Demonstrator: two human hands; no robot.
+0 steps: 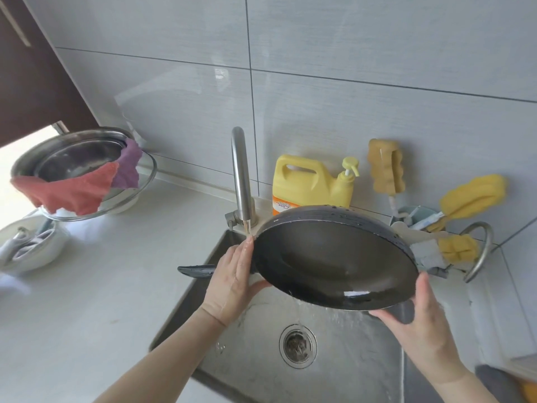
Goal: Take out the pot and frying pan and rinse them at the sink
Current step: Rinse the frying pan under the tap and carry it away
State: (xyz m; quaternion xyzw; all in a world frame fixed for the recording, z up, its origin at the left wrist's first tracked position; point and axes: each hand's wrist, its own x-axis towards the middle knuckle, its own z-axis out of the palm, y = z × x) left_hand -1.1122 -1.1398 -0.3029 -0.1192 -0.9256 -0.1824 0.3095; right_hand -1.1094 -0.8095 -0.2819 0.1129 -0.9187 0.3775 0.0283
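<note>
Rinsing the frying pan (334, 257) over the sink (261, 359), left hand (232, 280) and right hand (418, 324) clasping opposite rims; next probably tilting further to drain.

We see bright daylight from the left, glare on the wall tiles (220, 74), and wide-angle bending at the edges.

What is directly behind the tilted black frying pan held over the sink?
Behind the black frying pan stands a yellow detergent jug with pump and, at right, a holder with yellow sponges. The jug's base and part of its orange label are covered by the pan's rim.
</note>
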